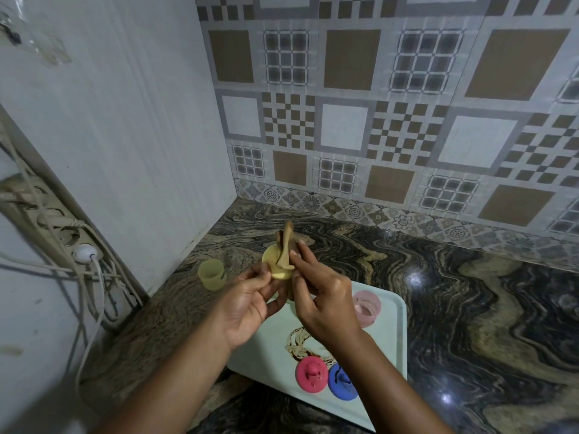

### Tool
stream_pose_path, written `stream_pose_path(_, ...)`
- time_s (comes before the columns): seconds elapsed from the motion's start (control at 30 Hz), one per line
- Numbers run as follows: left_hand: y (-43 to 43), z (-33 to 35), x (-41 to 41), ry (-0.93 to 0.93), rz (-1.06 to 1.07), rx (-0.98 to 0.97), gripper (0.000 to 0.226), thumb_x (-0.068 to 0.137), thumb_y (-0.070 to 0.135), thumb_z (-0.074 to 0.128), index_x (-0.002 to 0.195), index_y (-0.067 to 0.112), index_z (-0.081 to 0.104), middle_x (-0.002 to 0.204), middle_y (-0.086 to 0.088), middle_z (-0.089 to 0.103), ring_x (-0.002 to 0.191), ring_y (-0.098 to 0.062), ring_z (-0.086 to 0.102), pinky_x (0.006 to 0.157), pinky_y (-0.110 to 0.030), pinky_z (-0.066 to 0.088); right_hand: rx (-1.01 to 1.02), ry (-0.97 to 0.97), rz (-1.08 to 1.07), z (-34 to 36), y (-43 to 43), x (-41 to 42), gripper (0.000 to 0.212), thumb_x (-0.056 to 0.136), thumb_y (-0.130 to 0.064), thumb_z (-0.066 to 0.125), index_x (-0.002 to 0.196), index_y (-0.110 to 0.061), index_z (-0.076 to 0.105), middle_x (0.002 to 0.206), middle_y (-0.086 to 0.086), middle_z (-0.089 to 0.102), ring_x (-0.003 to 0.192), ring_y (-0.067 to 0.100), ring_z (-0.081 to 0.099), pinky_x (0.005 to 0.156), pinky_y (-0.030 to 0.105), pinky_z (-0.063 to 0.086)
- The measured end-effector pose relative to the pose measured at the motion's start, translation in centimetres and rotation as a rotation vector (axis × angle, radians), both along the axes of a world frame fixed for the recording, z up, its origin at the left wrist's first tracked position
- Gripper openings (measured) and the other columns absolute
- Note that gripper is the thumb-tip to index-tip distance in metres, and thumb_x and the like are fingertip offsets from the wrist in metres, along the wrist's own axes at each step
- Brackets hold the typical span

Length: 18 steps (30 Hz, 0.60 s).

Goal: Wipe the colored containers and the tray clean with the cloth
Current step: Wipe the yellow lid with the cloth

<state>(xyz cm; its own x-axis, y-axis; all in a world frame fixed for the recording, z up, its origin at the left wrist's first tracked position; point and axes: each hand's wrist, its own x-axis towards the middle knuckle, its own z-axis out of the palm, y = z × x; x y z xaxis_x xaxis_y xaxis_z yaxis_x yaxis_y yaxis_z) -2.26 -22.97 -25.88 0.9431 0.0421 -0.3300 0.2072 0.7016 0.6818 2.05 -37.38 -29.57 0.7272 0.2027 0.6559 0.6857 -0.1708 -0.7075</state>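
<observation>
My left hand (250,297) pinches a round yellow plastic lid (275,264). My right hand (321,296) grips a tan cloth (286,245) against it.

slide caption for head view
Left hand holds a yellow lid; right hand presses a cloth to it, above the stained tray.

1. Tray (391,339) lies on the counter (470,308), near, centre-right.
2. Pot (366,308) stands on the tray's far right part.
3. Left cap (311,374) and right cap (341,382) sit side by side at the tray's near edge.
4. Cup (211,274) stands on the counter left of the tray.
5. Left hand (250,305) and right hand (322,296) are above the tray's far-left end; lid (275,264) is between them, with cloth (286,245) against it.
6. Power strip (56,227) is on the wall, left of the cup.
</observation>
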Motion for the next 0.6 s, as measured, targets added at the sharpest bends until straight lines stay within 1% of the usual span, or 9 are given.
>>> stream_pose_path(0.07, 0.1, -0.2, 0.1, 0.018, 0.022, -0.014, 0.024, 0.094, -0.001, 0.045, 0.082, 0.017, 0.054, 0.095, -0.009, 0.075, 0.084, -0.017, 0.075, 0.069, -0.034, 0.058, -0.025, -0.035, 0.002, -0.6, 0.1, -0.4, 0.036, 0.092, -0.005, 0.056, 0.124, 0.000, 0.070, 0.133, 0.018, 0.065, 0.139, 0.013, 0.049, 0.099, 0.030, 0.056)
stream_pose_path(0.1, 0.2, -0.2, 0.0, 0.018, -0.001, -0.001, 0.023, 0.096, 0.001, 0.045, 0.085, 0.018, 0.056, 0.098, -0.009, 0.076, 0.088, -0.017, 0.075, 0.071, -0.035, 0.057, -0.021, -0.029, 0.000, -0.8, 0.0, -0.5, 0.036, 0.093, -0.008, 0.054, 0.124, 0.001, 0.070, 0.132, 0.018, 0.066, 0.138, 0.013, 0.050, 0.099, 0.031, 0.056)
stream_pose_path(0.17, 0.6, -0.1, -0.2, 0.026, -0.064, 0.019, 0.017, 0.099, 0.013, 0.048, 0.102, 0.015, 0.064, 0.113, -0.011, 0.073, 0.103, -0.019, 0.071, 0.075, -0.038, 0.052, 0.002, 0.006, -0.008, -1.0, -0.3, -0.4, 0.037, 0.094, -0.014, 0.051, 0.121, 0.002, 0.071, 0.127, 0.016, 0.069, 0.136, 0.013, 0.052, 0.098, 0.033, 0.057)
stream_pose_path(0.2, 0.8, 0.1, -0.3, 0.036, -0.095, 0.030, 0.021, 0.099, 0.019, 0.049, 0.111, 0.013, 0.066, 0.118, -0.012, 0.071, 0.109, -0.020, 0.068, 0.077, -0.039, 0.050, 0.010, 0.020, -0.008, -0.9, -0.5, -0.4, 0.038, 0.093, -0.015, 0.051, 0.120, 0.002, 0.072, 0.125, 0.016, 0.070, 0.135, 0.013, 0.053, 0.097, 0.032, 0.057)
stream_pose_path(0.23, 1.1, 0.2, -0.3, 0.046, -0.120, 0.044, 0.024, 0.097, 0.023, 0.052, 0.115, 0.013, 0.065, 0.120, -0.012, 0.071, 0.109, -0.020, 0.068, 0.076, -0.040, 0.049, 0.012, 0.030, -0.004, -0.7, -0.6, -0.3, 0.038, 0.093, -0.015, 0.051, 0.119, 0.002, 0.072, 0.124, 0.017, 0.071, 0.135, 0.012, 0.053, 0.095, 0.031, 0.058)
stream_pose_path(0.33, 1.4, 0.2, -0.5, 0.058, -0.162, 0.064, 0.014, 0.086, 0.015, 0.061, 0.099, 0.017, 0.064, 0.116, -0.010, 0.072, 0.101, -0.019, 0.071, 0.073, -0.038, 0.048, 0.009, 0.037, 0.009, 0.0, -0.8, 0.1, 0.038, 0.093, -0.014, 0.051, 0.121, 0.001, 0.072, 0.128, 0.019, 0.068, 0.135, 0.007, 0.053, 0.090, 0.022, 0.057)
stream_pose_path(0.4, 0.9, 0.3, -0.5, 0.040, -0.127, 0.053, 0.010, 0.084, 0.010, 0.061, 0.091, 0.016, 0.063, 0.113, -0.010, 0.072, 0.099, -0.018, 0.072, 0.072, -0.037, 0.050, 0.002, 0.017, 0.005, 0.3, -0.8, 0.4, 0.037, 0.092, -0.009, 0.053, 0.122, 0.000, 0.071, 0.129, 0.019, 0.067, 0.136, 0.008, 0.052, 0.093, 0.023, 0.056)
stream_pose_path(0.53, 0.1, 0.1, 0.0, -0.019, 0.008, -0.028, 0.013, 0.082, 0.008, 0.056, 0.093, 0.015, 0.058, 0.104, -0.009, 0.076, 0.091, -0.016, 0.074, 0.073, -0.035, 0.058, -0.039, -0.043, -0.003, -0.3, 0.1, -0.6, 0.037, 0.091, -0.004, 0.056, 0.125, 0.000, 0.070, 0.136, 0.019, 0.063, 0.137, 0.014, 0.052, 0.101, 0.025, 0.054)
stream_pose_path(0.6, 0.1, 0.0, 0.0, -0.033, 0.013, -0.013, 0.016, 0.084, 0.010, 0.056, 0.100, 0.016, 0.057, 0.109, -0.011, 0.074, 0.095, -0.017, 0.074, 0.077, -0.040, 0.059, -0.034, -0.061, -0.013, -0.8, 0.2, -1.1, 0.036, 0.091, -0.004, 0.057, 0.124, 0.001, 0.070, 0.138, 0.015, 0.061, 0.137, 0.015, 0.052, 0.101, 0.025, 0.053)
